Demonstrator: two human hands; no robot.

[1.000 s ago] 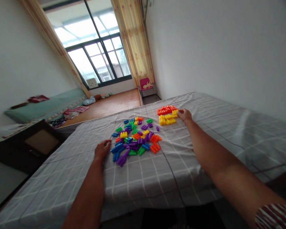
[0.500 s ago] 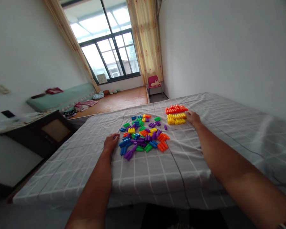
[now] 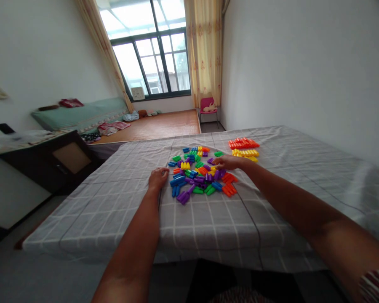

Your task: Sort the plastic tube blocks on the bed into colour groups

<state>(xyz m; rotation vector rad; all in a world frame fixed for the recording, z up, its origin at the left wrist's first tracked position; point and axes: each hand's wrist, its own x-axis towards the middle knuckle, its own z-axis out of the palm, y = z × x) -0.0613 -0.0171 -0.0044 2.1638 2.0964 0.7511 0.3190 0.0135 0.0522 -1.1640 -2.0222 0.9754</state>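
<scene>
Fingers of the right hand [image 3: 228,161] loosely spread over the mixed pile of coloured pegs [image 3: 200,174] on the checked bedsheet [image 3: 208,219], left hand [image 3: 158,177] curled, resting at the pile's left edge, sorted orange row [image 3: 243,143] and yellow row [image 3: 248,153] just beyond.

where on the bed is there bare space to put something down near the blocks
Bare sheet lies between the mixed block pile and the near edge of the bed, and to the right of the orange row and yellow row. It is crowded between the left hand and right hand.
</scene>
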